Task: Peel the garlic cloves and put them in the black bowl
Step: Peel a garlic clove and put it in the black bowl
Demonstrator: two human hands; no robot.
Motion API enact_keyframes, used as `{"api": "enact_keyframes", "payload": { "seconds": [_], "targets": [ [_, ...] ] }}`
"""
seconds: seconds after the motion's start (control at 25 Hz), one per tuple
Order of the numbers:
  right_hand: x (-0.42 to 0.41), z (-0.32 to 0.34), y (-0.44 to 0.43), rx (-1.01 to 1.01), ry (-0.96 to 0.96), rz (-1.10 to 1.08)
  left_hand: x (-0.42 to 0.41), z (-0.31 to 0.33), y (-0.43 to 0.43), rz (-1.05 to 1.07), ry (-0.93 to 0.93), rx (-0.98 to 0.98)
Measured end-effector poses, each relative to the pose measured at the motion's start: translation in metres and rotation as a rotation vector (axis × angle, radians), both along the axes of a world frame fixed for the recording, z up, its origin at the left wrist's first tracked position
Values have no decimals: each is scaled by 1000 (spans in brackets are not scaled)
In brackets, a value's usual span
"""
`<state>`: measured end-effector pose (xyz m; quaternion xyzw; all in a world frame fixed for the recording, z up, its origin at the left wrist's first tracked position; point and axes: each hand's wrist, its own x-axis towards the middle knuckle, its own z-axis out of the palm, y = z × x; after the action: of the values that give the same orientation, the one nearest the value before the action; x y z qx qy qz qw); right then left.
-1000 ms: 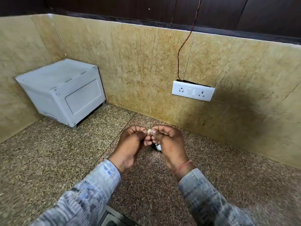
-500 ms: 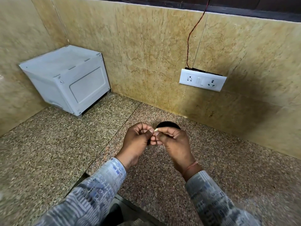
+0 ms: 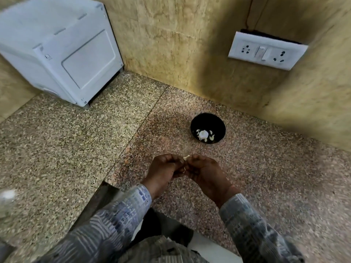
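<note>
Garlic clove [image 3: 186, 157] sits pinched between your left hand [image 3: 164, 168] and right hand [image 3: 204, 170], fingertips closed on it, mid-peel by the look of it. Next, strip the skin, then reach far-right to the black bowl [image 3: 218, 121].

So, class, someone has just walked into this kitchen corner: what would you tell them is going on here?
A person is peeling garlic over a speckled stone counter. The left hand and right hand are pressed together, pinching a small garlic clove between the fingertips; the picture is too blurred to say how far it is peeled. Just beyond the hands stands the black bowl, near the tiled wall, with several white garlic pieces already inside. A white appliance sits in the far left corner.
</note>
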<state>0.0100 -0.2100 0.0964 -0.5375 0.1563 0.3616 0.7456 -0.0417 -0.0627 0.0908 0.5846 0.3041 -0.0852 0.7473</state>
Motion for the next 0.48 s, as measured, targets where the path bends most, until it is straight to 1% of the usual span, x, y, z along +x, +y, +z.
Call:
{"api": "enact_keyframes", "payload": {
  "seconds": [0.08, 0.16, 0.24, 0.36, 0.48],
  "targets": [
    [0, -18, 5, -49, 96, -8, -1, -22, 5, 0, 17, 93],
    [-1, -38, 11, -75, 211, -38, 1, -42, 7, -8, 46, 140],
    [-1, -58, 17, -121, 294, -72, 4, -62, 10, -61, 81, 189],
    [4, -79, 24, -173, 366, -132, 13, -85, 15, -151, 111, 215],
    [10, -84, 29, -168, 439, -157, 24, -91, 18, -168, 136, 265]
  ]
}}
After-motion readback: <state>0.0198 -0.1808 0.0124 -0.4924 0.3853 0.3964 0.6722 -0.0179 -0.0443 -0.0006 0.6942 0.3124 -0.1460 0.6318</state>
